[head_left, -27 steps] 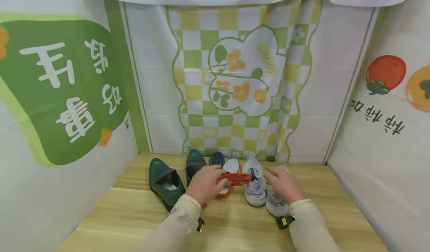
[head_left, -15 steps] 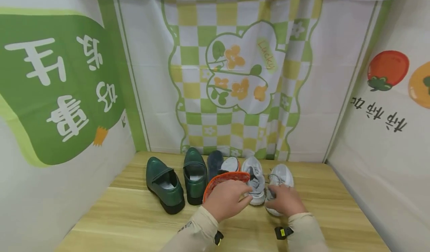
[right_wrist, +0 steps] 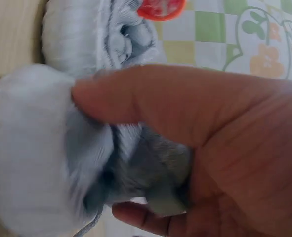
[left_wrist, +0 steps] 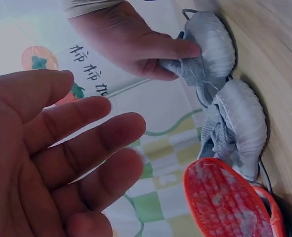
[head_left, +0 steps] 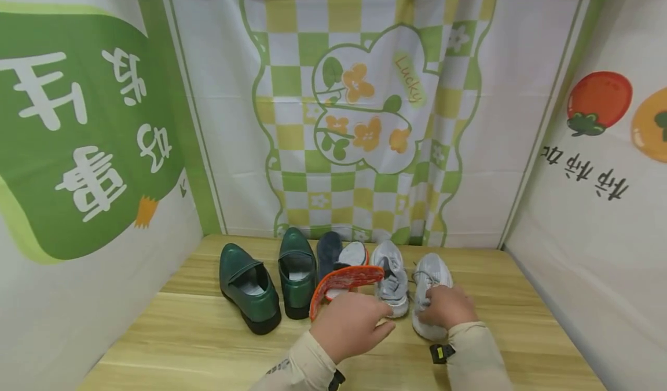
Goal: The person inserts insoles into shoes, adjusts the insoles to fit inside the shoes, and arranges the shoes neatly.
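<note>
In the head view my right hand (head_left: pixel 449 307) is at the heel of the right grey sneaker (head_left: pixel 432 268). Its thumb and fingers pinch the sneaker's collar, as both wrist views show. Beside it stands the other grey sneaker (left_wrist: pixel 242 116). My left hand (head_left: pixel 350 324) hovers in front of the row with loosely bent fingers and nothing in its palm. Just behind that hand, a shoe with a red-orange sole (left_wrist: pixel 227 200) stands tilted, its sole turned up. A white-topped shoe with an orange edge (head_left: pixel 352 255) is partly hidden behind it.
Two dark green loafers (head_left: pixel 297 272) stand at the left of the row. A dark navy shoe (head_left: pixel 329 252) sits at the back, partly covered. All are on a wooden tabletop (head_left: pixel 177 333), with printed cloth (head_left: pixel 365 200) hanging behind and at both sides.
My left hand has come away from the red-soled shoe, moving right and toward me. My right hand has lowered onto the right sneaker and taken hold of its collar.
</note>
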`<state>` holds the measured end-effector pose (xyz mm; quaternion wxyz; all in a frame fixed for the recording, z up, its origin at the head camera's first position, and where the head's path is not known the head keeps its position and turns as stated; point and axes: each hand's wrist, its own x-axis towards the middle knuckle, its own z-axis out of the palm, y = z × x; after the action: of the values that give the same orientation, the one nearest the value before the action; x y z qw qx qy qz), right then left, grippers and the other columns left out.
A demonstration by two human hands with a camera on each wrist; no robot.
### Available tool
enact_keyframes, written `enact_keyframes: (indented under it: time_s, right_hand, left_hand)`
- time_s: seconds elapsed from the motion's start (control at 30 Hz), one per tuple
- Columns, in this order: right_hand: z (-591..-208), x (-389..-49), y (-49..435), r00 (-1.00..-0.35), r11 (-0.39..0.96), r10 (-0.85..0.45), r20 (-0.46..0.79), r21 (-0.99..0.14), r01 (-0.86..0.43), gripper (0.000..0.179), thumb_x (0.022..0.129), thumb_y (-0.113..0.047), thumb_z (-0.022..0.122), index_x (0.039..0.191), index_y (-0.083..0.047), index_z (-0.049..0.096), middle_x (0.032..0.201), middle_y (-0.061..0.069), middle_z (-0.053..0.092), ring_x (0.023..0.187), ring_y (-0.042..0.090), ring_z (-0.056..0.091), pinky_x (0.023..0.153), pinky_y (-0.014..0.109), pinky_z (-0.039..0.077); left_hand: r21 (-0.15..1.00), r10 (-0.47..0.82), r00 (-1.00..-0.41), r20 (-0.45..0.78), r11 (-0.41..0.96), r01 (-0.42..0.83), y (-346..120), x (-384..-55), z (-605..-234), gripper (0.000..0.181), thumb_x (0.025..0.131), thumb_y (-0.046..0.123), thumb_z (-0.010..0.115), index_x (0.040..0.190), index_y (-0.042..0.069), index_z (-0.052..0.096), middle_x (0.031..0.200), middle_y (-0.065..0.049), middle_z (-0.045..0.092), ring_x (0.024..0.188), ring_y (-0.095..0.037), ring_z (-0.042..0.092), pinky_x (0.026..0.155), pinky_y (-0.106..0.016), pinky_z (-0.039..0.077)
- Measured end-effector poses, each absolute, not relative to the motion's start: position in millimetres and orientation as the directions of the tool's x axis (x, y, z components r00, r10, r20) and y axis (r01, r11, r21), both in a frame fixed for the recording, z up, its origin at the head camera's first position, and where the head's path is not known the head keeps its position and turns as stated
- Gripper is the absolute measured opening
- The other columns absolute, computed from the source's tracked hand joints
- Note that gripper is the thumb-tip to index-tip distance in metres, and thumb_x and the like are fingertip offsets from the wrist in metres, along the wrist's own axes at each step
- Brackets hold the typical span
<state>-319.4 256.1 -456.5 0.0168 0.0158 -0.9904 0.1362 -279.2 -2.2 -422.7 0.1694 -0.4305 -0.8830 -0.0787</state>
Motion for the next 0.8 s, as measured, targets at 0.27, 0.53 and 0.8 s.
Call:
enact_keyframes:
  time_s: [0.27,0.53,0.8]
  right_hand:
    - [-422.3,-301.5,259.4,-0.983,0.896,-0.078,0.168,-0.421,-0.143,0.016,0.077,-0.008,0.077,0.086,-0.013,0.065,0.086,0.005,0.063,0.075,0.020,0.054,0.063,0.036,0.042]
    - [-370.9,-256.6,235.5,-0.835,0.773,-0.382,0.397,-0.358,-0.524,0.036,0.068,-0.002,0.081,0.069,-0.020,0.050,0.074,-0.010,0.045,0.069,0.007,0.041,0.063,0.026,0.037]
    - [-368.9,-231.0,173.4,-0.690,0.614,-0.689,0.221,-0.327,-0.718,0.037,0.065,0.005,0.071,0.068,-0.021,0.044,0.072,-0.016,0.031,0.066,0.003,0.027,0.061,0.021,0.026]
  left_hand:
    - [-0.002,0.709,-0.635,0.307,0.668,0.744,-1.5,-276.5,-423.1,0.021,0.102,0.046,0.070,0.086,0.032,0.075,0.065,0.019,0.061,0.051,0.005,0.044,0.047,-0.019,0.034]
    - [0.054,0.597,-0.724,0.346,0.758,0.651,-12.0,-276.6,-411.5,0.022,0.100,0.033,0.070,0.079,0.030,0.076,0.061,0.014,0.063,0.051,-0.003,0.049,0.049,-0.026,0.041]
    - [0.220,0.431,-0.844,0.319,0.833,0.508,-31.7,-281.8,-404.5,0.035,0.093,0.017,0.065,0.060,0.025,0.057,0.049,0.013,0.041,0.045,-0.008,0.038,0.046,-0.028,0.033]
